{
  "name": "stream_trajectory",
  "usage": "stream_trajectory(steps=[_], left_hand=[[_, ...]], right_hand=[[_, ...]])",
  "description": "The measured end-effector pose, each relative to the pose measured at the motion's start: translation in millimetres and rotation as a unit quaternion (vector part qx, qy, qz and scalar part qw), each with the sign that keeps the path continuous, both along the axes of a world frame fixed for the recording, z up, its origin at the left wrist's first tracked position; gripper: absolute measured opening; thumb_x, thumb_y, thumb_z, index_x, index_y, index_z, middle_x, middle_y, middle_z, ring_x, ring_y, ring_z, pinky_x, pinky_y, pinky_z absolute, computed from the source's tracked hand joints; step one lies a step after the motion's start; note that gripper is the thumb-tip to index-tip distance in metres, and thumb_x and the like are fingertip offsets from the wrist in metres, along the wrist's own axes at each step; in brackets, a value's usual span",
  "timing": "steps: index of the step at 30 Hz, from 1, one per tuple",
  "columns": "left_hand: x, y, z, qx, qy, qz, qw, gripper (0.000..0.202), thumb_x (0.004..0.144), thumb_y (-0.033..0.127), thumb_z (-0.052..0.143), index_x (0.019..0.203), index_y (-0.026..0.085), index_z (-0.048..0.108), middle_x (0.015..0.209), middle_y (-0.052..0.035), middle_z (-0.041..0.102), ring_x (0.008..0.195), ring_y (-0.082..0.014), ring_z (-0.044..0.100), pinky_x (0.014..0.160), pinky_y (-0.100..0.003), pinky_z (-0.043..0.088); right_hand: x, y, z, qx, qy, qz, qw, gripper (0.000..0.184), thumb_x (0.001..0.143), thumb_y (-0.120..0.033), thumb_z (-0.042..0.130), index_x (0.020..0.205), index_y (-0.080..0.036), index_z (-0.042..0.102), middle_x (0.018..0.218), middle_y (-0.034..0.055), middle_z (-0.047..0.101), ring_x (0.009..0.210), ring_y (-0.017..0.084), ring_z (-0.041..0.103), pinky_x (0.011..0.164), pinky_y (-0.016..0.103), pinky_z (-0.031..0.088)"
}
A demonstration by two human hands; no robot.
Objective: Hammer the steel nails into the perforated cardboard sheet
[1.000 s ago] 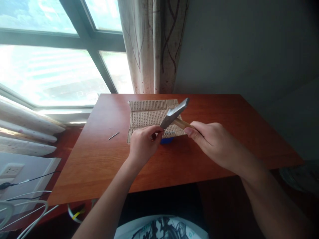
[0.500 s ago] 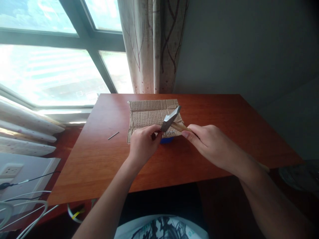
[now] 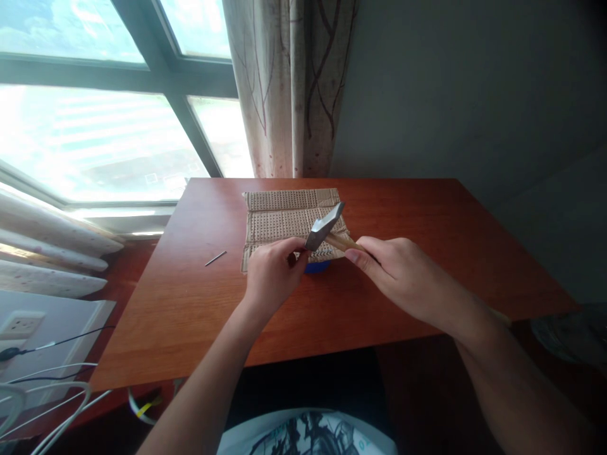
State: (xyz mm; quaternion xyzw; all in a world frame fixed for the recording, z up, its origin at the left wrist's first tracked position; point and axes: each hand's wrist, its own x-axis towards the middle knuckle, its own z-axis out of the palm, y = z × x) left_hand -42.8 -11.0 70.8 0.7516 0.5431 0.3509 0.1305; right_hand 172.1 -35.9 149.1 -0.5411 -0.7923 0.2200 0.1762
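Observation:
A brown cardboard sheet [image 3: 279, 221] dotted with rows of nail heads lies on the red-brown table [image 3: 199, 297]. My right hand [image 3: 403, 278] is closed round the wooden handle of a hammer [image 3: 325, 227], whose steel head rests low over the sheet's near edge. My left hand [image 3: 272, 275] is pinched shut at that edge, right under the hammer head; what it pinches is too small to make out. A blue object [image 3: 317, 268] peeks out from under the cardboard between my hands.
A single loose nail [image 3: 216, 258] lies on the table left of the cardboard. A window and a patterned curtain [image 3: 289, 88] stand behind the table. White cables [image 3: 47, 392] and a wall socket [image 3: 21, 323] sit low at the left.
The hammer head has dropped from a raised position down to the cardboard's near edge by my left fingers. It has held still over the last half second.

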Motion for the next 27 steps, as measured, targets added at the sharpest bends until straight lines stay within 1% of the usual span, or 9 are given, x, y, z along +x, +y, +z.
stream_trajectory(steps=[6,11,16,19,23,27], left_hand=[[-0.2,0.2,0.8,-0.004,0.002,-0.003,1.000,0.011,0.083,0.022,0.063,0.083,0.020,0.074,0.064,0.0019,0.067,0.053,-0.0097,0.053,0.053,-0.022,0.036],[-0.1,-0.2,-0.9,0.005,-0.005,-0.003,1.000,0.010,0.084,0.024,0.064,0.083,0.020,0.074,0.065,0.0015,0.068,0.054,-0.0101,0.055,0.054,-0.022,0.038],[0.3,-0.4,-2.8,0.015,-0.010,-0.001,1.000,0.010,0.085,0.024,0.064,0.084,0.021,0.074,0.067,0.0012,0.071,0.055,-0.0105,0.058,0.055,-0.022,0.040],[0.7,-0.3,-2.8,0.011,-0.009,0.000,1.000,0.009,0.084,0.025,0.065,0.084,0.021,0.074,0.068,0.0016,0.071,0.055,-0.0101,0.058,0.055,-0.021,0.040],[1.1,-0.4,-1.9,0.003,-0.008,-0.001,1.000,0.009,0.084,0.024,0.065,0.083,0.021,0.073,0.067,0.0020,0.069,0.055,-0.0097,0.057,0.056,-0.021,0.039],[0.9,-0.8,-1.6,-0.002,0.003,0.004,1.000,0.008,0.083,0.023,0.066,0.081,0.020,0.073,0.063,0.0025,0.067,0.053,-0.0098,0.056,0.055,-0.022,0.038]], right_hand=[[0.8,0.1,-0.7,0.000,-0.012,0.001,1.000,0.040,0.100,-0.048,0.044,0.069,-0.022,0.049,0.057,-0.0023,0.054,0.049,0.012,0.047,0.049,0.027,0.026],[2.3,-0.2,-0.8,0.015,0.012,-0.003,1.000,0.039,0.100,-0.046,0.046,0.069,-0.022,0.047,0.056,-0.0034,0.051,0.048,0.011,0.046,0.049,0.026,0.027],[1.9,-1.7,3.5,0.037,0.020,-0.019,0.999,0.042,0.101,-0.048,0.042,0.068,-0.022,0.044,0.055,-0.0038,0.048,0.047,0.011,0.042,0.048,0.027,0.026],[0.8,-3.0,6.4,0.041,0.015,-0.019,0.999,0.042,0.101,-0.048,0.042,0.069,-0.022,0.045,0.056,-0.0034,0.049,0.048,0.011,0.043,0.049,0.027,0.026],[-1.2,-3.3,6.1,0.021,-0.002,-0.024,0.999,0.041,0.102,-0.048,0.040,0.071,-0.022,0.045,0.057,-0.0032,0.050,0.050,0.011,0.046,0.051,0.027,0.027],[-2.7,-1.8,4.6,-0.010,-0.035,-0.015,0.999,0.042,0.102,-0.047,0.039,0.070,-0.021,0.046,0.058,-0.0026,0.052,0.052,0.012,0.048,0.053,0.027,0.027]])
